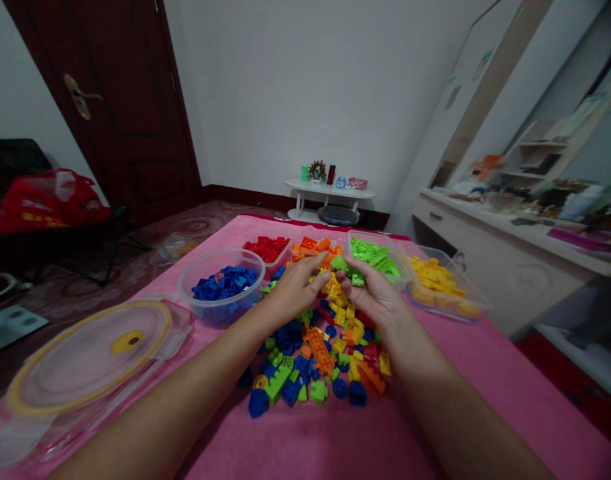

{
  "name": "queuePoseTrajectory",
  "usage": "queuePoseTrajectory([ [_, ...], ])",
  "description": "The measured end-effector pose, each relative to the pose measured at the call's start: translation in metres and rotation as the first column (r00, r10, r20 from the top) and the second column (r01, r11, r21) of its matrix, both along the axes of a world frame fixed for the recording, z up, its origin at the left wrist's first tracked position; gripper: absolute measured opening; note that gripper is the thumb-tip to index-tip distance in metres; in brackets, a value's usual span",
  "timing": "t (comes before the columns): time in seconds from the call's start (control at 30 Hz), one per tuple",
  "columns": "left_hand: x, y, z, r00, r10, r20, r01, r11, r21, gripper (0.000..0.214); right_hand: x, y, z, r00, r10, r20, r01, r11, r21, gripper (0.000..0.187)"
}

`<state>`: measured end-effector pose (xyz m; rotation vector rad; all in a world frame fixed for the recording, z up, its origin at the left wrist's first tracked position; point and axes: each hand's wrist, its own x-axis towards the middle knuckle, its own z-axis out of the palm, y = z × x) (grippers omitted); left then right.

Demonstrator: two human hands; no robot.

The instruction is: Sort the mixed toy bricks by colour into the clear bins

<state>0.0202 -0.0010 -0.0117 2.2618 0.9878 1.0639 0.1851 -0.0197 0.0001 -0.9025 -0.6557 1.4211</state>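
Observation:
A heap of mixed coloured bricks [320, 353] lies on the pink table cover [335, 440]. Both hands hover over its far side. My left hand [292, 290] has its fingers curled and pinches a green brick [338, 263] by one end. My right hand [372, 293] is cupped with the palm up, holds a few green bricks [358, 279] and touches the same green brick with its fingertips. Behind the hands stand tubs of sorted bricks: blue [224, 283], red [266, 248], orange [312, 248], green [375, 257] and yellow [442, 283].
A clear round lid with a yellow rim [88, 350] lies at the left on the table. A dark wooden door [110, 100], a red bag [45, 203] on a chair, a small white side table [330, 193] and a white dresser [505, 253] surround the table.

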Motion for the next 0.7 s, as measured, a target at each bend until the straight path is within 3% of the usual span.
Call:
queuePoseTrajectory([
  [0.13,-0.005,0.003,0.006,0.998,0.030,-0.054,-0.031,0.999,-0.023,0.040,0.034,0.016,0.016,0.955,-0.295,-0.042,0.297,0.953,0.054,0.010],
  [0.2,-0.006,0.003,0.007,0.994,0.033,-0.104,-0.035,0.999,-0.012,0.037,0.052,0.024,0.018,0.954,-0.296,-0.056,0.300,0.949,0.094,0.007],
  [0.33,-0.007,0.004,0.006,0.978,0.019,-0.210,-0.024,1.000,-0.020,0.035,0.074,0.033,0.009,0.946,-0.305,0.108,0.295,0.950,0.099,0.034],
  [0.43,-0.014,0.005,0.006,0.946,-0.007,-0.323,-0.015,0.998,-0.063,0.029,0.076,0.031,0.003,0.858,-0.397,0.326,0.355,0.917,0.183,0.041],
  [0.5,-0.021,0.005,0.008,0.903,-0.043,-0.428,-0.003,0.994,-0.107,0.027,0.071,0.026,0.004,0.787,-0.391,0.478,0.272,0.914,0.301,0.039],
  [0.6,-0.028,0.003,0.010,0.835,-0.119,-0.538,0.036,0.986,-0.162,0.027,0.057,0.017,0.006,0.634,-0.234,0.738,-0.033,0.944,0.328,0.029],
  [0.63,-0.030,0.002,0.011,0.825,-0.130,-0.550,0.049,0.986,-0.161,0.028,0.052,0.014,0.005,0.533,-0.159,0.831,-0.144,0.951,0.275,0.023],
  [0.7,-0.030,0.001,0.011,0.818,-0.129,-0.561,0.064,0.989,-0.135,0.030,0.044,0.011,0.000,0.219,-0.055,0.974,-0.291,0.949,0.119,0.015],
])
